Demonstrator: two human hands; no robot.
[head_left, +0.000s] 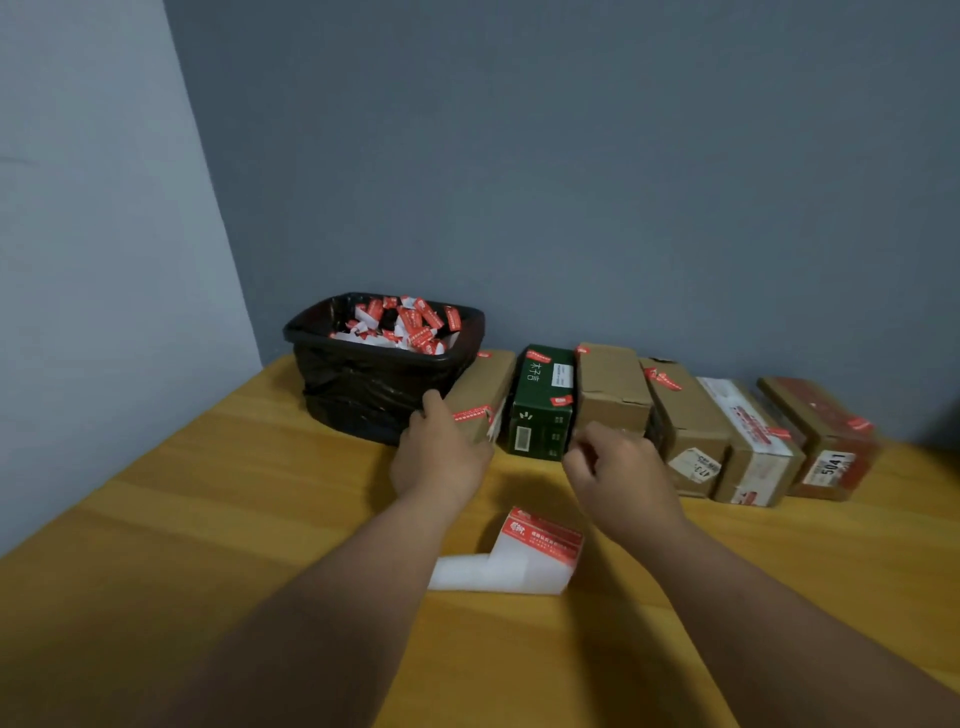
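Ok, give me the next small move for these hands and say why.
Probably bring the right hand left to pinch the loose white flap at the near corner of the brown box. The left hand already grips that box beside the black bin, a red label ends at that flap, and the right fingers are curled with nothing seen in them.

- Back wall in flat, matte grey-blue.
- Left wall paler and lighter, meeting the back one in a vertical corner.
- Wooden surface in warm yellow-orange, set against both walls.
- Soft, even light with faint shadows.
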